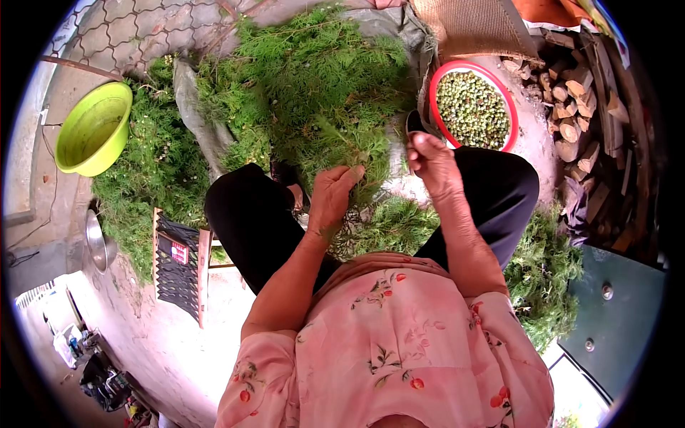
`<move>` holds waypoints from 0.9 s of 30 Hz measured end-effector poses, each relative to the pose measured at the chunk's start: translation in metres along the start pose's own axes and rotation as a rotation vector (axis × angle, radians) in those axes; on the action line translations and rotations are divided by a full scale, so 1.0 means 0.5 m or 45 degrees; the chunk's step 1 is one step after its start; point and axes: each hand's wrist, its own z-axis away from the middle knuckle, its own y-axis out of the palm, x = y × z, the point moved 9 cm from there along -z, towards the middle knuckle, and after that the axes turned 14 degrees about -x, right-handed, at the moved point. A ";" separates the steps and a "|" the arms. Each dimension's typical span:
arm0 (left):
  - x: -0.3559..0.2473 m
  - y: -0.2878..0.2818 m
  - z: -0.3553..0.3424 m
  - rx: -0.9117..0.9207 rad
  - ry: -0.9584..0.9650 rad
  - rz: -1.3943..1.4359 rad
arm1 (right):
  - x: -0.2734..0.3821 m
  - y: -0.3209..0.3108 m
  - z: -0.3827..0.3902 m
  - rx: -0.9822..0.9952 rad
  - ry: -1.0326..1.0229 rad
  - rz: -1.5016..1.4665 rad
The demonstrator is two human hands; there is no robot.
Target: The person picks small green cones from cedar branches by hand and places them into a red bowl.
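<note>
My left hand (334,191) is closed on a feathery green sprig (357,143) in front of my lap. My right hand (432,158) is raised to the right of it with fingers curled; a dark curved object (414,121) shows at its fingertips, too unclear to name. A large heap of cut evergreen branches (300,64) lies before me between and beyond my dark-trousered knees, partly over a grey sheet (193,107). Just beyond my right knee, a red-rimmed white basin (509,100) holds several small green pods or cones.
A lime plastic tub (93,128) is at left, above a steel bowl (95,241) and a small folding seat (178,264). Stacked firewood (578,100) lines the right, with a woven mat (478,28) at top and a dark green panel (621,314) lower right. More greenery (535,299) lies beside me.
</note>
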 end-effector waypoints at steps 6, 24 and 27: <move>0.038 -0.011 -0.016 -0.059 0.089 -0.199 | 0.007 0.101 0.074 0.398 0.188 -0.225; -0.012 0.013 0.012 0.117 0.374 -0.470 | 0.026 0.059 0.076 -0.170 -0.048 -0.031; -0.010 0.014 0.016 0.186 0.383 -0.485 | 0.057 0.051 0.033 0.047 -0.092 -0.091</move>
